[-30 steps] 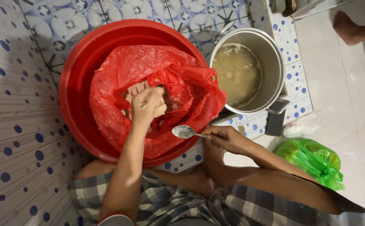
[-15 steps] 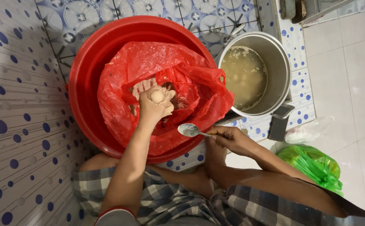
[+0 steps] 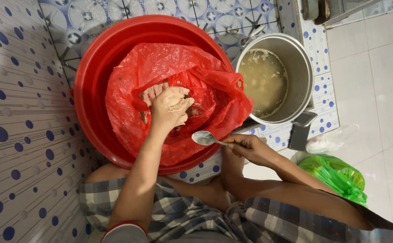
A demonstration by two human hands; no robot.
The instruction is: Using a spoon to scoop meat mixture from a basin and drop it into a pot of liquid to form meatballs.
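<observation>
I see left hand [image 3: 169, 108] at frame centre, closed around pale lump of paste [image 3: 175, 98], inside red plastic bag [image 3: 160, 67] lining red basin [image 3: 97, 63]. Right hand [image 3: 250, 148] lower right of it, gripping metal spoon [image 3: 204, 138], bowl just beside bag edge. Steel pot [image 3: 302, 67] of cloudy liquid upper right. Green bag [image 3: 336, 173] on floor, right edge.

Bright even indoor light, soft shadows, mild glare on white floor tiles, sharp focus, wide-angle edge distortion

bag [image 3: 205, 85] in basin [image 3: 93, 72] — pot [image 3: 302, 72] right
</observation>
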